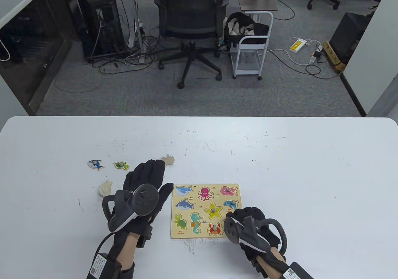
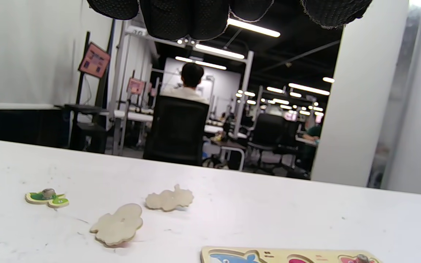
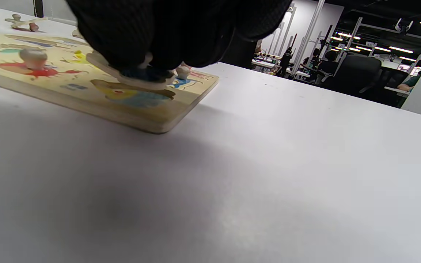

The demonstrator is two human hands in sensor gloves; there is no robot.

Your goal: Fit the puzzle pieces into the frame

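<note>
While the wooden puzzle frame lies flat on the white counter, a bit right of center near the front edge, the right hand is down at its front right corner. Right wrist view shows that hand's fingers bunched together, pinching a blue piece by its knob, w/ the piece tilted just above the bottom right cutout & not seated.

Pieces w/ knobs sitting in the frame: pink one top right, blue fish under it, yellow starfish in the middle, red crab in the bottom row. Other slots (whale, octopus, dolphin, turtle, seahorse) only show the printed pics.

Left hand hovers just left of the frame, palm down, fingers spread out flat & apart, holding nothing. In the left wrist view its fingertips hang along the top edge, well above the counter.

Loose pieces are all left of the frame: shark piece & green turtle piece face up, side by side, farthest out. Three pale ones are face down: one peeking past the left fingertips, one by the left wrist, & one under the hand, seen only from the left wrist cam.

Beyond the counter, a black office chair & a white cart on grey carpet.
</note>
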